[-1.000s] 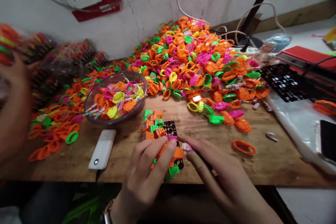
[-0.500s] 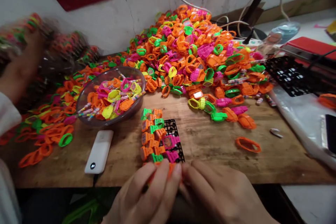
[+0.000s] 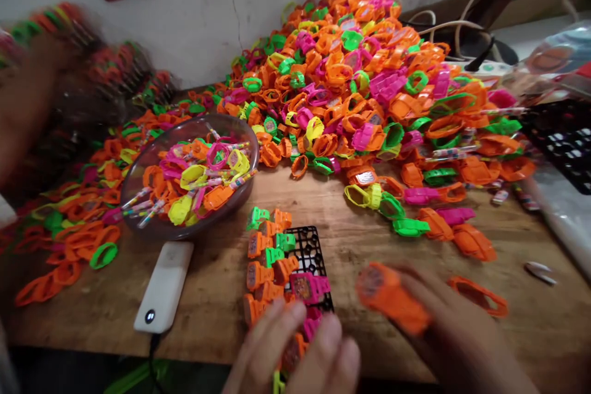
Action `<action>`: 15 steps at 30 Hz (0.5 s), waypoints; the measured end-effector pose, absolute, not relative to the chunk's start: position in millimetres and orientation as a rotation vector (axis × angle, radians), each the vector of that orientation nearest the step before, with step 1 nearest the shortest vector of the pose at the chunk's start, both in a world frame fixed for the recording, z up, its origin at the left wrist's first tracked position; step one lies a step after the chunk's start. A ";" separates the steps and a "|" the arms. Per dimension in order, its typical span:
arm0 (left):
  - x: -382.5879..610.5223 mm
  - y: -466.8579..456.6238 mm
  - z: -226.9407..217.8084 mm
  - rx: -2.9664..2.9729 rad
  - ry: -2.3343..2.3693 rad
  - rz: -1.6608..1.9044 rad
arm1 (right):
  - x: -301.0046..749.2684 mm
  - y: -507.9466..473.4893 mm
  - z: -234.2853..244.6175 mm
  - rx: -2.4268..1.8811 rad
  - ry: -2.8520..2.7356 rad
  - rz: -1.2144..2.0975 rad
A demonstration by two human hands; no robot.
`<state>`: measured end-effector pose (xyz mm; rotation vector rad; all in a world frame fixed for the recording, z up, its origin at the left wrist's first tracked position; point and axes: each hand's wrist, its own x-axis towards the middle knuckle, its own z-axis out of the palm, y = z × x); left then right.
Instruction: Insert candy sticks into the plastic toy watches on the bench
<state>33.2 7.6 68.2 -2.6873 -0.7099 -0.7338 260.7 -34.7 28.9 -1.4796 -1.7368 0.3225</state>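
The left hand (image 3: 318,363), half curled with fingers apart, covers the near end of the black rack (image 3: 307,241); whether it grips anything I cannot tell. At four o'clock from the rack, the right hand (image 3: 457,326) pinches one orange toy watch (image 3: 399,300), blurred, its face dull. Two magenta watches (image 3: 305,287) and three green watches (image 3: 274,257) show there among orange watches (image 3: 259,274). One white power bank (image 3: 165,286) lies at nine, one bowl (image 3: 221,217) at ten, the big pile (image 3: 355,86) at one; a co-worker's blurred hand (image 3: 46,64) farther off at ten.
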 end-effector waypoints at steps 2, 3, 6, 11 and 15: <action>38.0 16.2 57.9 -2.737 -0.811 -0.644 | 258.3 -10.6 12.7 -1.442 -1.399 0.642; 39.3 19.9 52.5 -2.772 -0.851 -0.597 | 252.8 1.6 4.5 -1.388 -1.251 0.800; 37.7 26.3 41.2 -2.873 -0.901 -0.471 | 229.0 31.8 -17.3 -1.210 -1.037 1.138; 31.9 25.1 39.5 -2.932 -0.830 -0.314 | 208.0 49.9 -38.1 -1.198 -1.066 1.403; 35.0 20.2 35.5 -2.922 -0.957 -0.348 | 212.3 49.8 -41.2 -1.224 -1.266 1.336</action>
